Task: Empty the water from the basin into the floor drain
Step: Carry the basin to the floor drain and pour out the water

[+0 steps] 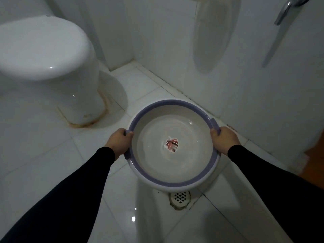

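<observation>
A round white basin (152,179) with a purple rim and a pink leaf picture on its bottom is held level above the white tiled floor. Clear water lies in it. My left hand (120,142) grips the purple handle on its left side. My right hand (223,140) grips the handle on its right side. Both arms wear black sleeves. The floor drain (180,197), a round white grate, shows on the floor just below the basin's near edge.
A white toilet (42,50) with its lid down stands at the left. White walls meet in a corner behind the basin. A pale basin hangs on the wall (212,32) and a metal shower hose (284,13) at the top right. Orange-brown flooring (315,163) shows at the right edge.
</observation>
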Motion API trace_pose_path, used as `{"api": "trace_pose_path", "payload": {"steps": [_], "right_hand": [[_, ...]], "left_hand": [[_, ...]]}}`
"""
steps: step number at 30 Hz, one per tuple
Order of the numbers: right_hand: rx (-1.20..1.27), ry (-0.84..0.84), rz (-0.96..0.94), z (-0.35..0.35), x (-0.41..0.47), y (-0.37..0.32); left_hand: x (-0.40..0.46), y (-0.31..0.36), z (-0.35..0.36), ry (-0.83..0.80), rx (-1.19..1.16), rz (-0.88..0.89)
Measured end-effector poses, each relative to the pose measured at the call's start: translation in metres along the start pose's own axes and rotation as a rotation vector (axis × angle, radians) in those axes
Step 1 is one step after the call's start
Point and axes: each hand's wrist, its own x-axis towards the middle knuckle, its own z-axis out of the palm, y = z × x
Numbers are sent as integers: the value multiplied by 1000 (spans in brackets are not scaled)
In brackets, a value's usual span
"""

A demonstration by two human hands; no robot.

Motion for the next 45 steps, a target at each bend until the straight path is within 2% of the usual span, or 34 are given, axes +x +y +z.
{"api": "trace_pose_path", "payload": {"steps": [9,18,32,45], "right_hand": [[31,-38,77,47,0,52],[58,-41,78,66,-3,80],[85,49,37,70,18,88],[80,64,51,74,16,88]], "left_hand": [[5,-44,54,16,64,32],[-4,-73,89,27,4,12],[17,-73,111,72,-51,62],[23,-76,113,98,-28,123]]}}
